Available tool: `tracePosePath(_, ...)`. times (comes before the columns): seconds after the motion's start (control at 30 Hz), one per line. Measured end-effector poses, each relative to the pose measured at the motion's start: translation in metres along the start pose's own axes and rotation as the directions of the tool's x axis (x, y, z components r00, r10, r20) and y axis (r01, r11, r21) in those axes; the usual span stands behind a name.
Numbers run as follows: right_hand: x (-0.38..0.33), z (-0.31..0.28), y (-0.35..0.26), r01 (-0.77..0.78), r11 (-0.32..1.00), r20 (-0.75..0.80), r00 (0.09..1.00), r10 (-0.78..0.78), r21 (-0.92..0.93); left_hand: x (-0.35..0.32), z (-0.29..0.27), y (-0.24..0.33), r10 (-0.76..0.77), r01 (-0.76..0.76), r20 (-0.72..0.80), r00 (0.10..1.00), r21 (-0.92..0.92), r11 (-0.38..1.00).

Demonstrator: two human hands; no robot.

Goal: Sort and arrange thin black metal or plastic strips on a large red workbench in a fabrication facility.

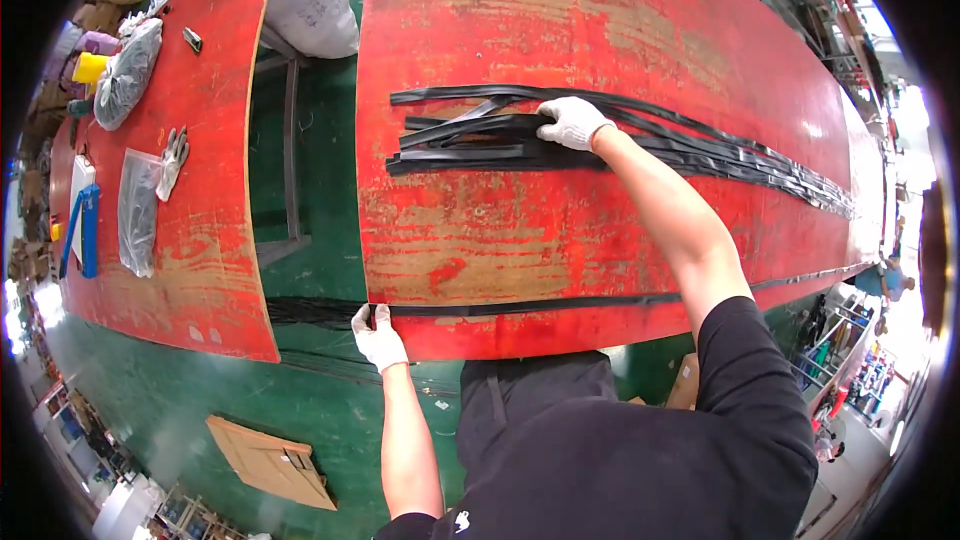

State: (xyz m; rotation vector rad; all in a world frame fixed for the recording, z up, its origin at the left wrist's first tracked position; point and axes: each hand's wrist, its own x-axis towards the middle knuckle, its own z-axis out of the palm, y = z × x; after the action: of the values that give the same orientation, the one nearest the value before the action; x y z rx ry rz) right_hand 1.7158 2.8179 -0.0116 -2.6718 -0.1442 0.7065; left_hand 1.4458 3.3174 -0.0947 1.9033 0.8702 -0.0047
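Observation:
Both of my hands wear white knitted gloves. My right hand (572, 124) reaches over the bundle of long flat black strips (470, 153) on the large red table, its fingers curled around part of it. The strips' left ends are loose and uneven, and they run off to the far right. At the table's near left corner is my left hand (380, 340), two fingertips raised and apart. It is beside the left end of a single black strip (520, 306) lying along the table's near edge. Whether it touches that end is hard to see.
Across a gap on the left stands another red board (215, 240) holding a pair of gloves (173, 162), a clear bag (138, 210) and a blue tool (88, 230). More dark strips (315, 312) show in the gap. Flat cardboard (270, 460) lies on the green floor.

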Motion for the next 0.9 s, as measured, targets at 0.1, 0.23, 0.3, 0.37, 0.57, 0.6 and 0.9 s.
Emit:
tracePosePath(0.1,0.002,-0.010,0.002,-0.075,0.988,0.065,0.996,0.067,0.132,0.002,0.000,-0.003,-0.010,0.010,0.005,1.000,-0.044,0.999)
tracePosePath(0.23,0.007,-0.011,0.016,-0.025,0.978,-0.085,0.995,0.044,0.208,0.002,0.002,-0.003,0.013,-0.014,-0.009,1.000,-0.056,0.998)
tracePosePath(0.3,0.008,-0.014,0.015,-0.049,0.979,0.002,0.999,0.049,0.197,0.001,0.002,-0.002,0.005,-0.006,-0.018,1.000,-0.047,0.999)
tracePosePath(0.37,0.009,-0.014,0.008,-0.052,0.992,0.036,0.998,0.048,0.112,0.001,0.000,-0.003,0.002,-0.002,-0.004,1.000,-0.055,0.999)
tracePosePath(0.57,0.019,-0.001,0.012,-0.110,0.993,-0.224,0.968,0.117,0.045,0.004,0.000,-0.004,0.026,-0.026,0.009,1.000,-0.021,0.999)
tracePosePath(0.6,0.018,0.002,0.012,-0.106,0.993,-0.311,0.943,0.118,0.054,0.004,-0.001,-0.005,0.022,-0.022,0.009,1.000,-0.040,0.999)
tracePosePath(0.9,-0.038,0.029,-0.015,0.126,0.948,-0.250,0.947,-0.204,-0.293,0.004,0.001,-0.006,0.010,-0.009,0.009,1.000,-0.030,0.999)
